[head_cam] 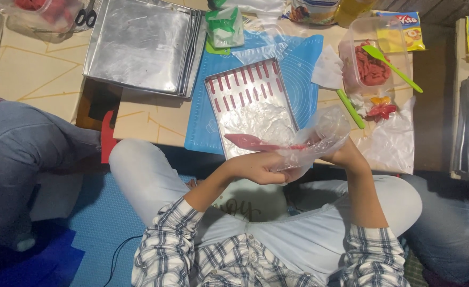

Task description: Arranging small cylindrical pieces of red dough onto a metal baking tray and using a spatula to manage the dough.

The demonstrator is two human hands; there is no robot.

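Head view showed the left hand (258,167) gripping a clear plastic bag (319,139) and the right hand (341,154) clasping it too, a red spatula (255,142) poking in, above the baking tray (255,114) on the bench (138,119).

low pale table (43,74) over blue floor mat (101,228) (dim edges)

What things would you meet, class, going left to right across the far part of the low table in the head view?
Scissors → stack of empty metal trays → green-and-white pouch → tray with rows of red strips → clear tub of red dough with a green spatula.
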